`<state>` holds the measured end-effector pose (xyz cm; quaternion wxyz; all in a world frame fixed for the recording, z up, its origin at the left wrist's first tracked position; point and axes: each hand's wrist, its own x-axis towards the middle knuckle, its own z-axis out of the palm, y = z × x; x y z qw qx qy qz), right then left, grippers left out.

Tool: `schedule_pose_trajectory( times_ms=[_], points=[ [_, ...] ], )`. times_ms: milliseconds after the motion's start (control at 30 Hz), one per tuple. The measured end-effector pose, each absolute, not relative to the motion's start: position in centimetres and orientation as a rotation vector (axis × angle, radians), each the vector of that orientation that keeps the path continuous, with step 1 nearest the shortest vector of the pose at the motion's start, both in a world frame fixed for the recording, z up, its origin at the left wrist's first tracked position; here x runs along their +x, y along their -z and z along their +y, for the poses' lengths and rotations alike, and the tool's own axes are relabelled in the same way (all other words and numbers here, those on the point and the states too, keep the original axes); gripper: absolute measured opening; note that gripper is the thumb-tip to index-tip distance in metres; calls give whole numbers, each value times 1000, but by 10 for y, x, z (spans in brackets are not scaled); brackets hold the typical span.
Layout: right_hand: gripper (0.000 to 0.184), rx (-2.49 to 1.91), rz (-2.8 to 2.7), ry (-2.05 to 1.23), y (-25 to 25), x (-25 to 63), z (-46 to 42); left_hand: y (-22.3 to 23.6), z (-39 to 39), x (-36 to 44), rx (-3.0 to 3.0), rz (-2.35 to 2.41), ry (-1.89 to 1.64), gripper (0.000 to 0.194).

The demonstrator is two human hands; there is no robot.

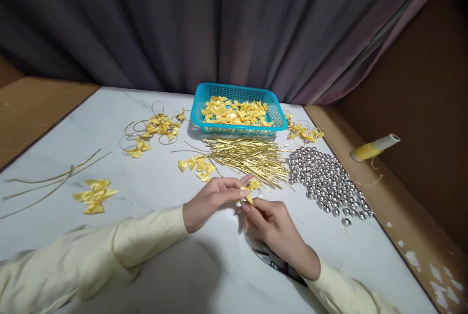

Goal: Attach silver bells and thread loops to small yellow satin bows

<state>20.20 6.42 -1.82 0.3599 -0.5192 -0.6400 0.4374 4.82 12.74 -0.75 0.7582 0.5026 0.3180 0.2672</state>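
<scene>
Both hands meet over the middle of the white table (109, 124), pinching one small yellow ribbon bow (251, 188). My left hand (212, 199) grips the bow from the left with closed fingertips. My right hand (274, 228) pinches its lower end from below. Just behind the hands lies a pile of thin gold wires (252, 155). A heap of silver bells (327, 180) lies to the right of them.
A blue basket (204, 92) full of yellow bows stands at the back. Finished bows on wire loops (157, 128) lie to its left, a few more at its right (303, 132). Loose bows (94, 195), long gold strands (54, 177) and a yellow thread spool (373, 148) lie around.
</scene>
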Motion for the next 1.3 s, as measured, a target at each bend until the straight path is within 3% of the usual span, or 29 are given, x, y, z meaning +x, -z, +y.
schedule_pose_trajectory(
  times_ms=[400, 600, 933, 1300],
  points=[
    [35, -1397, -1644, -1160, 19, 204, 66, 7, 128, 49, 1270, 589, -576, 15],
    [21, -1425, -1523, -1393, 4, 226, 69, 14, 128, 47, 1380, 727, -659, 16],
    [26, -1450, -1721, -1133, 4, 220, 66, 18, 119, 48, 2115, 730, -781, 16],
    [31, -1455, -1726, -899, 19, 208, 66, 16, 117, 49, 1990, 696, -732, 14]
  ],
)
